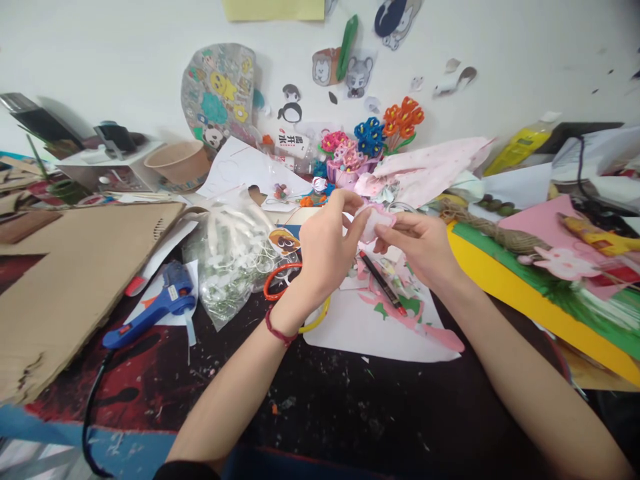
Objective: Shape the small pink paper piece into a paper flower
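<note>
Both hands, left hand (327, 243) and right hand (417, 245), pinch a pale pink paper piece (373, 219) in fingertip grip, seemingly mid-shaping; next needs careful folding.

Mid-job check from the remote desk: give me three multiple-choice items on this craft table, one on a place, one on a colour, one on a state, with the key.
1. Where does the glue gun lie?
A. left of the hands
B. right of the hands
C. on the wall

2. What colour is the band on the left wrist?
A. green
B. red
C. white

3. How is the pink paper piece held?
A. flat on the table, untouched
B. in the left hand alone
C. between the fingers of both hands

Key: 1 A, it rests on the table beside the cardboard; 2 B, the band reads red; 3 C, the left hand and right hand both pinch it.
</note>
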Demonstrator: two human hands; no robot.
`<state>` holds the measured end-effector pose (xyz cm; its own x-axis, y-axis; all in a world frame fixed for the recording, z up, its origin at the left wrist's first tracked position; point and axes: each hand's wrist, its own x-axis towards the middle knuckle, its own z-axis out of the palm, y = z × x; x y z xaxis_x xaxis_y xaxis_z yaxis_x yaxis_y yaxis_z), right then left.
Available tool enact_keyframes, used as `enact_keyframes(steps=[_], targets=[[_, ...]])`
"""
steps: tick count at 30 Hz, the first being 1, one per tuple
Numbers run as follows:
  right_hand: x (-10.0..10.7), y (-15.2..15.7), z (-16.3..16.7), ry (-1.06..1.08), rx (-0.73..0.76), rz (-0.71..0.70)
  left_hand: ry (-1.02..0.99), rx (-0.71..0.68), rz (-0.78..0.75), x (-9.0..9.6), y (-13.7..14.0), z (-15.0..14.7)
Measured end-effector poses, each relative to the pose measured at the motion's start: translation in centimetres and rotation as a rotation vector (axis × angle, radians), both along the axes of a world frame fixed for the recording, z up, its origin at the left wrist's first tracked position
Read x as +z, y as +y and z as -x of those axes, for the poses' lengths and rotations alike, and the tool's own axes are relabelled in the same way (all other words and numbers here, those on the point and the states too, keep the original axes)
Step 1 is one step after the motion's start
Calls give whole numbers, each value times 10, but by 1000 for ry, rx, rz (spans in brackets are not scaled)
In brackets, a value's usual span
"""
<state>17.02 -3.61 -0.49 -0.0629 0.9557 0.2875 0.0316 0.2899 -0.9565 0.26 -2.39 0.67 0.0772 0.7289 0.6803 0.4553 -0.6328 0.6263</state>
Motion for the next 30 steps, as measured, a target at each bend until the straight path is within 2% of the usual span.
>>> enact_keyframes(steps=[5,8,11,14,18,23,30], targets=[[-2,0,2,163,-79,29,-41,-182,255,-3,4,-2],[-2,0,3,245,-94,69,-48,-246,323,-7,6,-3],[-2,2,-1,188,-61,125,-33,-228,286,-5,8,0],[-2,4,-6,61,24,166,107,-207,251,1,10,8],[-3,4,-6,-30,49,92,230,-335,319,4,13,16],[-2,3,-4,7,-11,24,147,-285,276,4,12,13],[0,-1,-3,-77,21,-14,8,-297,190,7,8,12]])
